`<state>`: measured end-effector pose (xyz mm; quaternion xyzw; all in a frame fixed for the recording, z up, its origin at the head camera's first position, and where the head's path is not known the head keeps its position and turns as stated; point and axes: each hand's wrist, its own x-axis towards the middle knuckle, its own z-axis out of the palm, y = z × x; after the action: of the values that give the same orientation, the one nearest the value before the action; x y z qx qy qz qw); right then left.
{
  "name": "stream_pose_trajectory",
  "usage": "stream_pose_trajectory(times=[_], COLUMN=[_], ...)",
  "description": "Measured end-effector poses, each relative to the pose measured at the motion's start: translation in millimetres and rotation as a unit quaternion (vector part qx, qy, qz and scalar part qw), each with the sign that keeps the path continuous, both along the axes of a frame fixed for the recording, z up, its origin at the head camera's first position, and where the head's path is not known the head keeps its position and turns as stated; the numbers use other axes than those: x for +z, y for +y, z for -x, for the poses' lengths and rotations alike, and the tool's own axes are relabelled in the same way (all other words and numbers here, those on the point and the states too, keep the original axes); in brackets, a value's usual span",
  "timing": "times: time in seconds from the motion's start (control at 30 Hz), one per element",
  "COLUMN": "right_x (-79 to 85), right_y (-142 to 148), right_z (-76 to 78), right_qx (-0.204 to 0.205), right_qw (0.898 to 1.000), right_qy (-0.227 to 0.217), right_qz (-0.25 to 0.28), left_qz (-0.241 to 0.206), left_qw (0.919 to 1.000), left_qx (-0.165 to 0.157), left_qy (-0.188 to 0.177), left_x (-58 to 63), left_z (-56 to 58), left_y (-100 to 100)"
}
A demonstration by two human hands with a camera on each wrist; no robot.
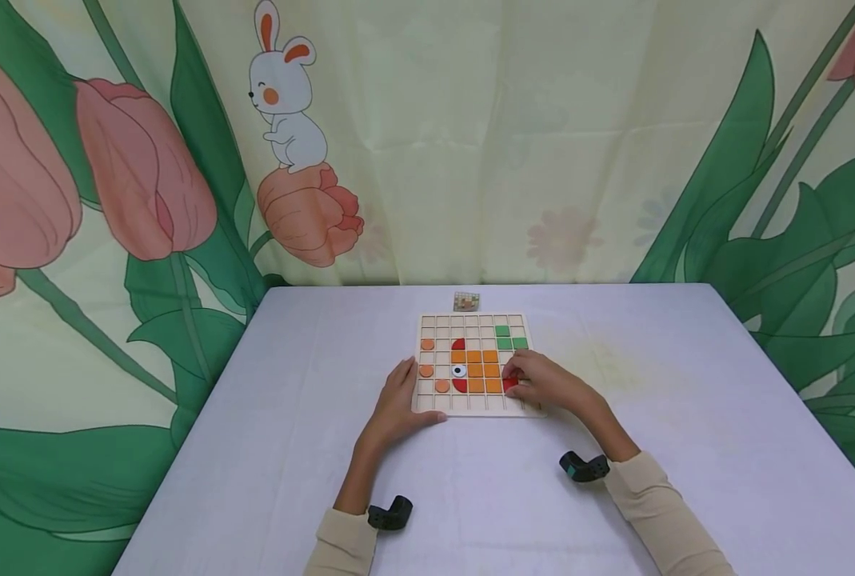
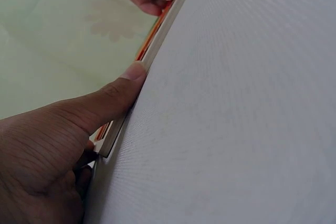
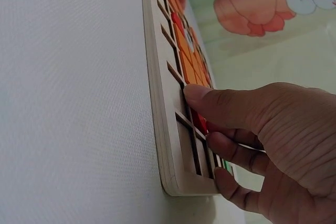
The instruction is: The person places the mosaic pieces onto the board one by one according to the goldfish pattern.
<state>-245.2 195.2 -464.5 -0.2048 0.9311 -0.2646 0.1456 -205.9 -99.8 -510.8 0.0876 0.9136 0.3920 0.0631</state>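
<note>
A pale wooden grid board (image 1: 485,405) lies on the table with coloured pieces in its cells. My left hand (image 1: 397,406) holds its near left corner, thumb (image 2: 113,95) along the front edge and fingers at the left side. Over the board's right part, my right hand (image 1: 548,381) pinches a red piece (image 1: 509,385) between thumb and fingers, low at a cell right of the orange squares (image 1: 475,371). The fingers partly cover that red piece. A white piece with a black eye (image 1: 459,371) sits between red quarter-rounds (image 1: 459,345) on the left.
Round orange pieces (image 1: 426,371) occupy cells at the left of the board, and green squares (image 1: 503,343) its far right. Behind the board lies a small patterned item (image 1: 466,302). A white cloth (image 1: 254,448) covers the table, with a printed curtain (image 1: 470,160) beyond.
</note>
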Motion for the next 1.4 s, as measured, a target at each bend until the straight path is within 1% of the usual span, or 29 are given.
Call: stream_pose_trajectory(times=[0.17, 0.33, 0.53, 0.83, 1.07, 1.17, 1.27, 1.4], right_x=[-1.4, -3.8, -5.7, -7.5, -7.3, -7.3, -7.1, -5.3], right_y=[0.5, 2.1, 1.9, 0.7, 0.1, -0.2, 0.7, 3.1], right_z=[0.5, 0.4, -0.6, -1.4, -0.7, 0.1, -0.5, -3.1], right_qx=[0.000, 0.008, 0.001, -0.011, -0.001, -0.002, -0.010, -0.052], right_qw=[1.000, 1.000, 1.000, 1.000, 0.999, 0.999, 0.999, 0.994], right_qy=[0.005, 0.022, 0.028, 0.027, 0.032, 0.035, 0.047, 0.089], right_qz=[-0.001, -0.002, -0.004, -0.001, -0.005, -0.002, 0.009, 0.024], left_qz=[-0.002, -0.005, -0.006, 0.008, 0.023, 0.019, 0.011, 0.005], left_qw=[1.0000, 1.0000, 1.0000, 0.9999, 0.9997, 0.9998, 0.9999, 0.9998], left_qx=[0.001, 0.000, 0.000, -0.009, -0.006, -0.007, -0.006, -0.002], left_qy=[0.003, 0.005, 0.004, 0.003, -0.004, -0.004, -0.009, -0.017], left_x=[0.3, 1.4, 1.7, 2.8, 1.3, 1.4, 2.1, 4.8], left_z=[0.0, -0.1, -1.0, -0.6, 0.1, 0.6, 0.7, 0.1], left_y=[0.1, 0.0, -0.2, -2.6, -3.0, -2.9, -2.5, -2.0])
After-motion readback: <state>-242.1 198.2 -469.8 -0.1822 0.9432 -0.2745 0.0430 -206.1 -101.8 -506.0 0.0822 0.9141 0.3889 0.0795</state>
